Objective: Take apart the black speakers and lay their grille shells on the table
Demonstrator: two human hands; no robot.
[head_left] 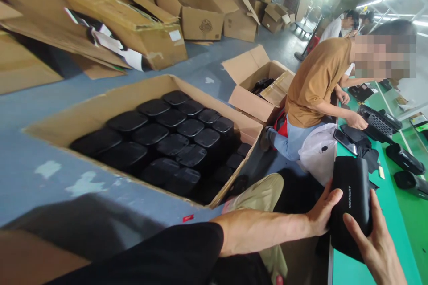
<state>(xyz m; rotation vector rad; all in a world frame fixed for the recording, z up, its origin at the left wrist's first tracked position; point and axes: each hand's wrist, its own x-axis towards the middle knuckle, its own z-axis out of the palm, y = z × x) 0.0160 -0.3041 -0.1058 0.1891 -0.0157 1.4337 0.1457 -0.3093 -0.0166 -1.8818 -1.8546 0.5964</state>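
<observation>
Both my hands hold a black case marked MERKURY [351,200] at the near edge of a green table [391,213]. My left hand [323,211] grips its left side, thumb on top. My right hand [374,236] wraps its lower right side, fingers curled over it. To my left on the floor stands a large open cardboard box [100,107] packed with several identical black cases [167,142] in rows.
A person in a tan shirt [314,84] sits beside me, handling a black item [379,122] on the green table. More black cases [404,160], a phone [346,141] and a white bag [317,151] lie nearby. Open cardboard boxes [257,84] stand on the grey floor.
</observation>
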